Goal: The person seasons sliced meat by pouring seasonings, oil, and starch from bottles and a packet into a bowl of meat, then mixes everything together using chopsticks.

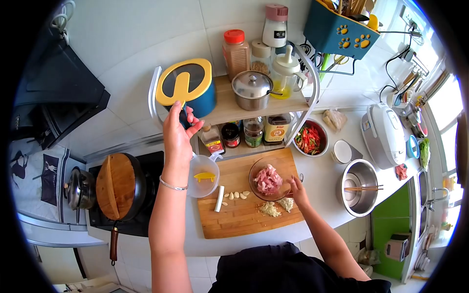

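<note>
Up at the wooden shelf, my left hand (180, 128) has its fingers closed around the dark handle on the front of a blue container (203, 103) with a yellow-rimmed lid (207, 73). My right hand (297, 192) grips the right rim of a glass bowl of raw meat (268, 179), low over the cutting board (229, 222). Beside the bowl on the board lie several garlic cloves (236, 195), a white stalk (219, 199) and two piles of minced pieces (269, 209).
The shelf (227, 105) holds a lidded steel pot (251, 90), jars and an oil pitcher (285, 73). A covered wok (116, 185) sits on the stove at left. To the right are sliced peppers (309, 138), a steel basin (359, 201) with chopsticks and a rice cooker (383, 134).
</note>
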